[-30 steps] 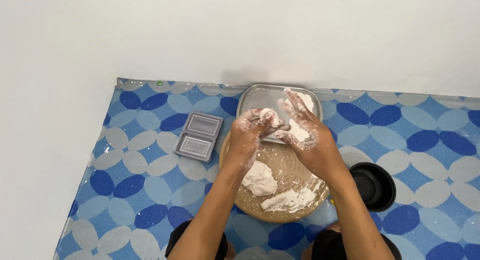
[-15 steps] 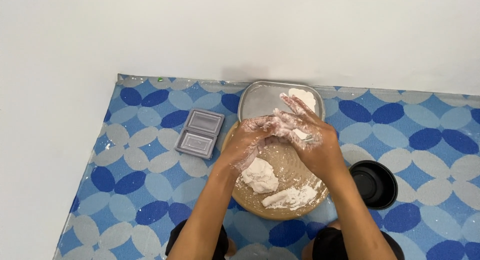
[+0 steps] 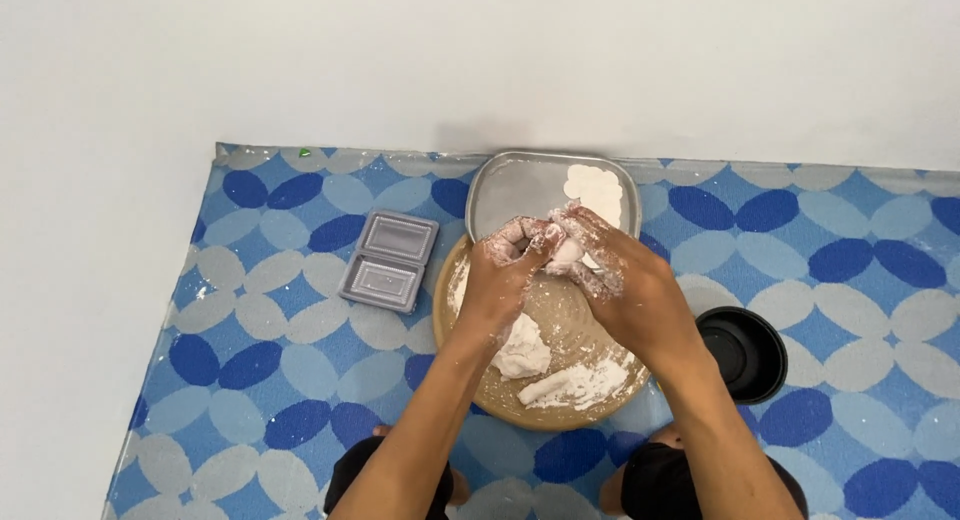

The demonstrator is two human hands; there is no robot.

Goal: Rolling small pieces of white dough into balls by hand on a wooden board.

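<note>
Head view: left hand (image 3: 512, 265) and right hand (image 3: 610, 280) pressed together, pinching dough piece (image 3: 568, 252) over round board (image 3: 580, 340) so crumbs fall there.

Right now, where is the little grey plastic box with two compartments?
In the head view, the grey two-compartment box lies on the blue patterned mat, on the person's left, just left of the round wooden board and the metal tray.

mat (image 3: 260, 370) (blue-patterned) | board (image 3: 590, 325) | tray (image 3: 520, 185) | container (image 3: 388, 260) | bowl (image 3: 745, 352)
</note>
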